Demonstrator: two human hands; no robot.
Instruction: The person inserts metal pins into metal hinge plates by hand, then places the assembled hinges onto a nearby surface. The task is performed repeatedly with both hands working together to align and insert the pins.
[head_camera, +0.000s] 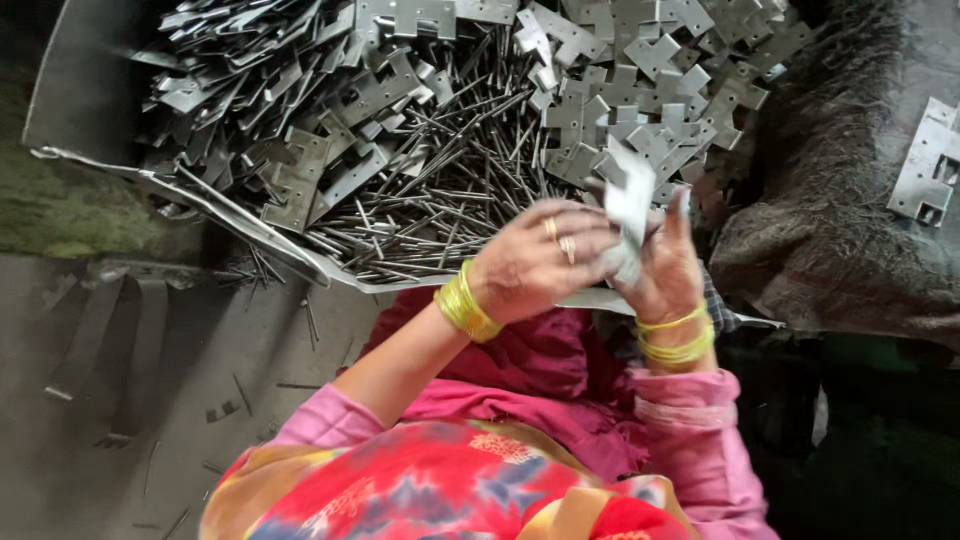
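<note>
Hands together above tray edge. Left hand (535, 262) and right hand (665, 270) both clutched blurred metal hinge plate (630, 205). Behind: steel pins (440, 190), loose hinge plates (640, 110) heaped in tray (80, 90).

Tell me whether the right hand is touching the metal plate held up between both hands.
Touching. The head view shows the right hand gripping the metal plate, fingers pressed along its edge with no gap, while the left hand closes on it too.
</note>
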